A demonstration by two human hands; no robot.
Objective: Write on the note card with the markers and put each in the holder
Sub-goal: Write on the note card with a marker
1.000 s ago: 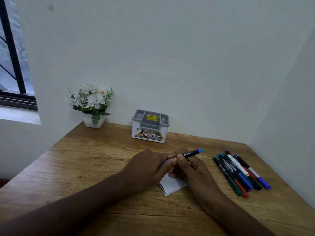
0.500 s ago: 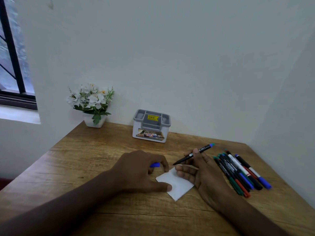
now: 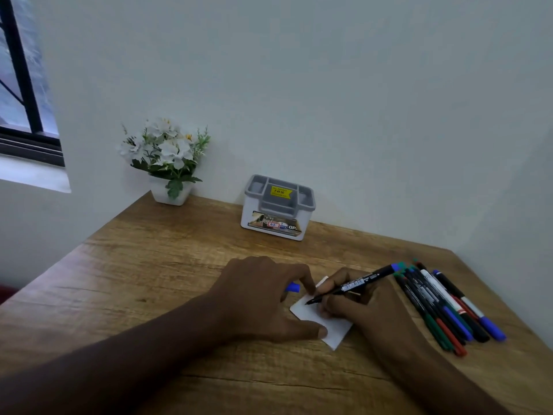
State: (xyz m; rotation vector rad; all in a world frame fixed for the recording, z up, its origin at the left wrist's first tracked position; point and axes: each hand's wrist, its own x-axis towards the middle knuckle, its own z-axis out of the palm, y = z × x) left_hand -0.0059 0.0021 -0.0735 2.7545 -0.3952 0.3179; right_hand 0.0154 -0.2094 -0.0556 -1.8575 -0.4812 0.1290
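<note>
A small white note card (image 3: 311,313) lies on the wooden table (image 3: 149,265) between my hands. My right hand (image 3: 368,310) grips an uncapped black marker with a blue end (image 3: 359,283), its tip touching the card. My left hand (image 3: 263,298) holds the blue cap (image 3: 293,287) in its curled fingers while its thumb presses the card's near corner. Several capped markers (image 3: 443,307) lie in a row to the right. The grey and white holder (image 3: 278,208) stands at the back by the wall, with nothing visible in it.
A white pot of white flowers (image 3: 167,163) sits at the table's back left corner. Walls close in behind and to the right. A window (image 3: 21,85) is at the far left.
My hands pulled the blue cap off the marker and came apart. My left hand settled on the card with the cap; my right hand swung the marker tip down onto the card.
</note>
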